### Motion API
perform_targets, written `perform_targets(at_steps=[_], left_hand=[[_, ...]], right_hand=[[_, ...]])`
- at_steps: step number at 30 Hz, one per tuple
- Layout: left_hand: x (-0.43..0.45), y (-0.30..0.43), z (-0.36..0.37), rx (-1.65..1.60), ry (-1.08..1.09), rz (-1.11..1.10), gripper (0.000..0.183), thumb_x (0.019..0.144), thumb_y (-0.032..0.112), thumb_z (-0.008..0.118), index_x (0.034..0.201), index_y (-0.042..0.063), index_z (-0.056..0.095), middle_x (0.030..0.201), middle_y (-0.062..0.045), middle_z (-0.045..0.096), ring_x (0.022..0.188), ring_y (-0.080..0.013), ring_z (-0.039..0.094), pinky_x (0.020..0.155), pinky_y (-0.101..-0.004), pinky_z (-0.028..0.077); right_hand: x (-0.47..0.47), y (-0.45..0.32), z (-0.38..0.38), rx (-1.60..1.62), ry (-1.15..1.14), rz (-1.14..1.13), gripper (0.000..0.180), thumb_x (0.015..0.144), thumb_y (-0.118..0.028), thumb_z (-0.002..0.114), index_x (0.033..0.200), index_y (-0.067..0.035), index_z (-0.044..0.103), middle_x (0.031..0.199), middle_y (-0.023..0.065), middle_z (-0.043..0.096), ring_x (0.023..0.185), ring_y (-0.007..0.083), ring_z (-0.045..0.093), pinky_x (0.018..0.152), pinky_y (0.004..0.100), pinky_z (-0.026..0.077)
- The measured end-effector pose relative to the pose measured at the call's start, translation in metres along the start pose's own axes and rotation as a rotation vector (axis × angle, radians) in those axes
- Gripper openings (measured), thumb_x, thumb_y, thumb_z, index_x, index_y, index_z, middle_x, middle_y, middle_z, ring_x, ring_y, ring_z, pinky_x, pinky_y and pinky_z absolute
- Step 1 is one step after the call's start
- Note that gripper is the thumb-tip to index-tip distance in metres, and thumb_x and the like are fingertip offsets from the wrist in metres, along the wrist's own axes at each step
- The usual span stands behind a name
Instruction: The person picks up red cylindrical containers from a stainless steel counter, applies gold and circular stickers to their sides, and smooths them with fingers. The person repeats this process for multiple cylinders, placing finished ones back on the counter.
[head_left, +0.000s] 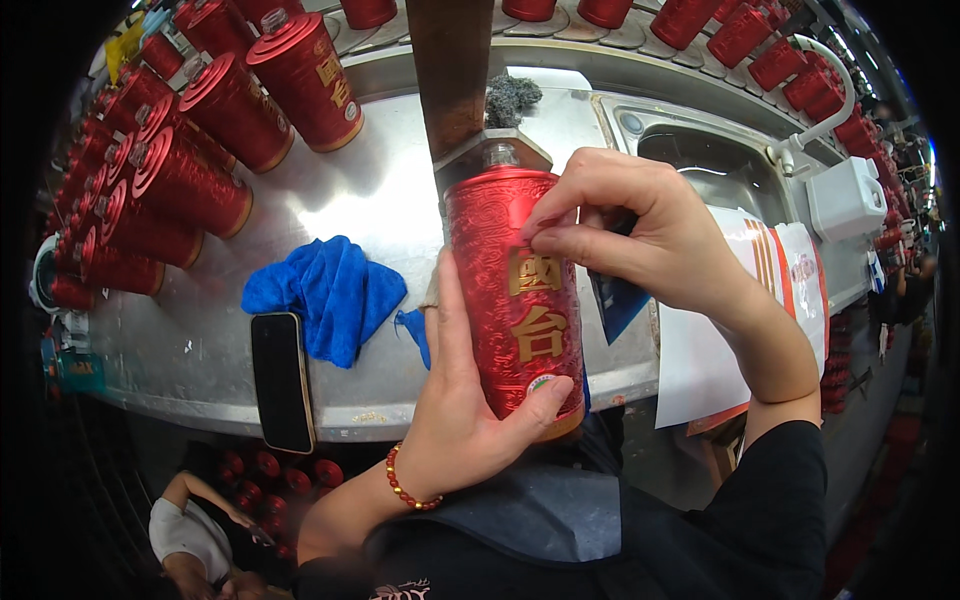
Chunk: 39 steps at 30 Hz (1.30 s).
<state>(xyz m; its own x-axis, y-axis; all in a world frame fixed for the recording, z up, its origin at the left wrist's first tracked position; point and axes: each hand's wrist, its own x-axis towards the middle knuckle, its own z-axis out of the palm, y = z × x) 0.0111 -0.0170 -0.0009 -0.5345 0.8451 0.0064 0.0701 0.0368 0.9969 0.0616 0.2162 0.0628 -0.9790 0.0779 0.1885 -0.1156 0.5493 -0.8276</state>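
A red embossed bottle (517, 300) with raised gold characters and a clear glass neck is tilted before me, its neck close to a metal plate (491, 146) on a brown post. My left hand (472, 397) grips its lower left side, the thumb near a small round sticker (541, 384). At the bottle's upper right, the thumb and index fingertips of my right hand (637, 225) are pinched together against the surface, just above the characters. Whether something thin lies between those fingertips cannot be seen. A dark blue object (619, 304) partly shows beneath that hand.
On the metal table (360, 187) lie a blue cloth (330, 296) and a phone (281, 382). Several red bottles (307, 82) stand left. Steel wool (512, 100), a sink (705, 169), printed sheets (795, 285) and a white jug (847, 199) are rightward. Another person (191, 536) is lower left.
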Motion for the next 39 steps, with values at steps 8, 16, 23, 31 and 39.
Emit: perform_targets(at_steps=[8, 16, 23, 31, 39], left_hand=[[0.0004, 0.0031, 0.0013, -0.051, 0.000, -0.037, 0.119, 0.090, 0.022, 0.081, 0.163, -0.006, -0.009, 0.155, -0.031, 0.025, 0.141, -0.0380, 0.040, 0.117, -0.0439, 0.038], [-0.0007, 0.0034, 0.0000, -0.014, -0.011, -0.058, 0.116, 0.091, 0.018, 0.078, 0.163, -0.004, -0.011, 0.159, -0.027, 0.028, 0.143, -0.0335, 0.043, 0.118, -0.0427, 0.038], [0.0007, 0.0041, 0.0020, -0.082, 0.007, -0.056, 0.119, 0.090, 0.025, 0.081, 0.162, -0.007, -0.009, 0.157, -0.030, 0.025, 0.144, -0.0374, 0.039, 0.118, -0.0437, 0.036], [0.0000, 0.0032, 0.0020, -0.036, 0.003, -0.049, 0.121, 0.089, 0.025, 0.082, 0.163, -0.006, -0.008, 0.157, -0.030, 0.026, 0.144, -0.0374, 0.039, 0.118, -0.0435, 0.037], [0.0012, 0.0048, -0.0006, -0.061, 0.011, -0.045, 0.119, 0.090, 0.026, 0.082, 0.163, -0.005, -0.006, 0.159, -0.029, 0.024, 0.146, -0.0360, 0.038, 0.119, -0.0434, 0.036]], right_hand=[[-0.0001, 0.0039, 0.0004, 0.021, 0.012, -0.016, 0.010, 0.090, -0.005, 0.078, 0.101, -0.004, 0.078, 0.086, 0.0011, 0.063, 0.074, 0.0074, 0.057, 0.066, 0.0241, 0.044], [-0.0002, 0.0050, 0.0011, 0.056, 0.020, 0.005, 0.010, 0.090, -0.006, 0.079, 0.100, -0.004, 0.078, 0.084, 0.0008, 0.062, 0.074, 0.0076, 0.055, 0.066, 0.0246, 0.042], [0.0007, 0.0026, 0.0009, 0.065, 0.008, 0.043, 0.009, 0.090, -0.007, 0.080, 0.099, -0.004, 0.078, 0.085, 0.0001, 0.062, 0.074, 0.0069, 0.055, 0.066, 0.0247, 0.043], [0.0010, 0.0045, -0.0001, 0.045, -0.003, 0.032, 0.009, 0.090, -0.007, 0.080, 0.098, -0.004, 0.077, 0.084, -0.0001, 0.062, 0.074, 0.0070, 0.055, 0.066, 0.0245, 0.043], [0.0018, 0.0040, -0.0017, 0.035, -0.014, 0.017, 0.016, 0.090, -0.009, 0.080, 0.105, -0.005, 0.077, 0.086, 0.0017, 0.065, 0.074, 0.0090, 0.058, 0.068, 0.0255, 0.048]])
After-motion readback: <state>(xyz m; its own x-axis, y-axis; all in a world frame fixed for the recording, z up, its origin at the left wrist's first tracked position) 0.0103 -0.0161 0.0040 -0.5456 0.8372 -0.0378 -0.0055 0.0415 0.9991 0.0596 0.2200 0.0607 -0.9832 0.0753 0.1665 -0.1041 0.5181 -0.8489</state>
